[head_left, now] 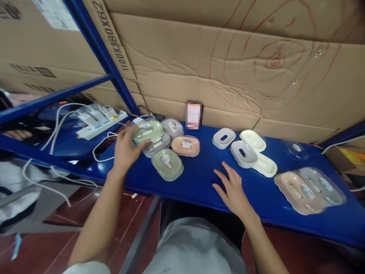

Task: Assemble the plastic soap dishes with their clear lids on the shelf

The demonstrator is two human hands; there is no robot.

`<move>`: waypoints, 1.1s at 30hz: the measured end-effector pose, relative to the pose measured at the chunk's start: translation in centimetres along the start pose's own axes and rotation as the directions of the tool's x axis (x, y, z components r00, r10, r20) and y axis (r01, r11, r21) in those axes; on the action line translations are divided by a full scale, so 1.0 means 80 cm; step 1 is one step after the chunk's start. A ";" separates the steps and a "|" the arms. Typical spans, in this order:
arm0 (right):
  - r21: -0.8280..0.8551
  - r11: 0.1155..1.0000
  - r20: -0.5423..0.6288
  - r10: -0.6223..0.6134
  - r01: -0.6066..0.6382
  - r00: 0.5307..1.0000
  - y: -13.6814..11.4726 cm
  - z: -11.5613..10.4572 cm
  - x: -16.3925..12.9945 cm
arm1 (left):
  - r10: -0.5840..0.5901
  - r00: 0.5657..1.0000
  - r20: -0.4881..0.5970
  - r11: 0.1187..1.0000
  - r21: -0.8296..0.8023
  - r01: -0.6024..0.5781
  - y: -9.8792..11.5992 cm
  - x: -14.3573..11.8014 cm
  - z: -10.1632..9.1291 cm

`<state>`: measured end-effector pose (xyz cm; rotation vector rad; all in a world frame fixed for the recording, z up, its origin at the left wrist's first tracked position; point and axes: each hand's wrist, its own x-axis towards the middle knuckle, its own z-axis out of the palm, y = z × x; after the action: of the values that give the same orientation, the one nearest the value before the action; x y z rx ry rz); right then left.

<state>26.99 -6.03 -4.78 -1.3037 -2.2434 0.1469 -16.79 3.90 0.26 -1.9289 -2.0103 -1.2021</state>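
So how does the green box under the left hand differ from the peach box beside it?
The green box sits on top of a grey box, tilted, with the left hand on it; the peach box lies flat on the blue shelf, untouched. Their colours differ. Both are oval, with clear lids and round labels.

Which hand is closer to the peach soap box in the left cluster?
Left. The left hand grips a green soap box just left of the peach soap box; the right hand rests flat on the blue shelf, farther off.

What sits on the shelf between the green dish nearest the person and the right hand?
Nothing: in the head view, only bare blue shelf separates the green dish from the right hand.
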 end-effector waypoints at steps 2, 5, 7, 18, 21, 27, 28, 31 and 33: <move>-0.011 1.000 -0.022 0.012 -0.012 1.000 0.002 -0.001 0.001 | -0.008 0.997 0.070 1.000 0.002 0.008 -0.010 0.004 0.007; -0.072 0.994 -0.124 0.069 -0.078 0.990 0.012 -0.007 0.002 | 0.004 0.992 0.129 1.000 -0.009 -0.003 -0.012 0.005 0.010; -0.129 0.978 -0.228 0.133 -0.166 0.965 0.025 -0.013 0.003 | 0.014 0.988 0.152 1.000 -0.019 -0.011 -0.006 0.005 0.006; -0.162 0.953 -0.205 0.223 -0.257 0.953 0.050 -0.029 -0.004 | 0.468 0.861 0.197 0.858 -0.333 -0.390 0.186 -0.127 0.025; -0.072 0.989 -0.031 0.130 -0.132 0.991 0.049 -0.038 -0.010 | 0.603 0.709 0.365 0.794 -0.355 -0.493 0.222 -0.164 0.052; -0.308 0.863 -0.239 0.337 -0.400 0.911 0.090 -0.052 -0.021 | 0.626 0.675 0.390 0.780 -0.319 -0.539 0.218 -0.175 0.071; -0.327 0.846 -0.241 0.356 -0.421 0.903 0.092 -0.051 -0.022 | 0.627 0.692 0.357 0.778 -0.325 -0.537 0.215 -0.176 0.071; -0.256 0.902 -0.148 0.318 -0.347 0.936 0.072 -0.047 -0.026 | 0.617 0.750 0.237 0.773 -0.358 -0.523 0.214 -0.177 0.069; -0.117 0.958 -0.112 0.251 -0.263 0.962 0.049 -0.044 -0.029 | 0.594 0.788 0.161 0.774 -0.381 -0.506 0.219 -0.177 0.069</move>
<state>32.69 -6.52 -4.04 -1.6359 -2.0245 0.0303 3.69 -6.19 -3.62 -2.7149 -1.1907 -1.1895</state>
